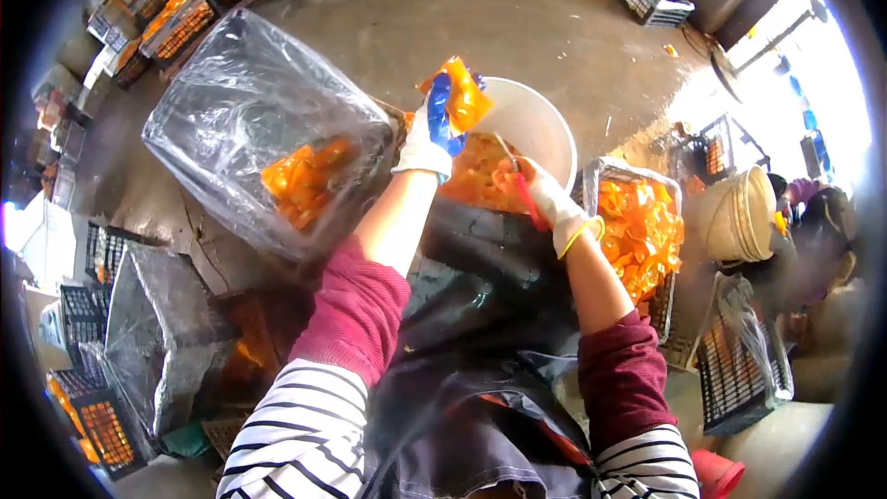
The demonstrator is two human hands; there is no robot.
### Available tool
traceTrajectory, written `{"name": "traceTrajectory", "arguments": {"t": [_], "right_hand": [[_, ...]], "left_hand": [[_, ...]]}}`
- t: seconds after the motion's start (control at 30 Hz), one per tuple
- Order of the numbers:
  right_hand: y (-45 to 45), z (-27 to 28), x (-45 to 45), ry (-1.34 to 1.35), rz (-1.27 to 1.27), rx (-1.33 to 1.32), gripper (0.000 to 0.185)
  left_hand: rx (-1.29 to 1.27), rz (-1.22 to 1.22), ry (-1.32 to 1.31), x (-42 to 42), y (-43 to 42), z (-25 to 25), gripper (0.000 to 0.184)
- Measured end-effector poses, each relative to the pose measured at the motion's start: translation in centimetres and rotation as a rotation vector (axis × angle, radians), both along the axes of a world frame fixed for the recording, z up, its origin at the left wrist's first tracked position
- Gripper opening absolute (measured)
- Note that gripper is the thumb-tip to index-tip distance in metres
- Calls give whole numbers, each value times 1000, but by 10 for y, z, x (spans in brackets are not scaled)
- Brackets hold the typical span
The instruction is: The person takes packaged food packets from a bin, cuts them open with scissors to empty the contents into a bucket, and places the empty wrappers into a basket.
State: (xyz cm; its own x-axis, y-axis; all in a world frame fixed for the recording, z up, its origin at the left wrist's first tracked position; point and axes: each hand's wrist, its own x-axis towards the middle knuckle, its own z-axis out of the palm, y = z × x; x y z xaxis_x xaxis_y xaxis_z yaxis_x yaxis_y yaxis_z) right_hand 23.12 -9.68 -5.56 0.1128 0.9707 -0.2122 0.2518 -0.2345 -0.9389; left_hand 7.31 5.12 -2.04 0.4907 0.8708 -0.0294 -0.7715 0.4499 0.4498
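Observation:
My left hand (pixel 438 125), in a white and blue glove, is closed around a glossy orange piece of fruit or vegetable (pixel 467 102); its exact kind is unclear. Below it stands a white bucket (pixel 545 120) with many wet orange pieces (pixel 476 166) inside. My right hand (pixel 545 194) wears a white glove with bare fingertips and a yellow band at the wrist. Over the bucket's near side, it grips a small red-handled knife (pixel 528 201), its thin blade pointing up and left. The two hands are apart.
On the left, a plastic-lined crate (pixel 249 65) holds some orange pieces (pixel 305 180). A lined crate at right is filled with orange pieces (pixel 637 236). Cream buckets (pixel 739 217) and a black crate (pixel 739 360) stand farther right. More loaded crates (pixel 176 23) line the upper left.

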Motion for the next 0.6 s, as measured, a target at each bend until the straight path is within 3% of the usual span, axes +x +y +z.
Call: {"name": "traceTrajectory", "arguments": {"t": [0.03,0.1,0.2,0.27,0.37,0.4,0.5,0.6], "right_hand": [[-2,-2,-1,-113,27,16,25],[2,-7,-2,-52,-16,63,27],[6,3,-9,85,-79,59,31],[5,15,-12,212,-124,-10,34],[0,47,-19,-27,-65,-94,35],[-1,45,-20,20,-89,-68,35],[2,29,-18,123,-151,-25,35],[6,23,-15,163,-182,-105,35]], "left_hand": [[-29,-18,-6,2,1,-10,44],[73,26,298,1,1,-24,43],[242,111,642,-2,-26,10,42],[213,95,493,3,-31,15,43],[132,30,404,3,-22,6,42],[114,13,363,2,-22,7,41],[285,143,623,3,-28,8,39],[269,137,682,0,-30,5,38]]}}
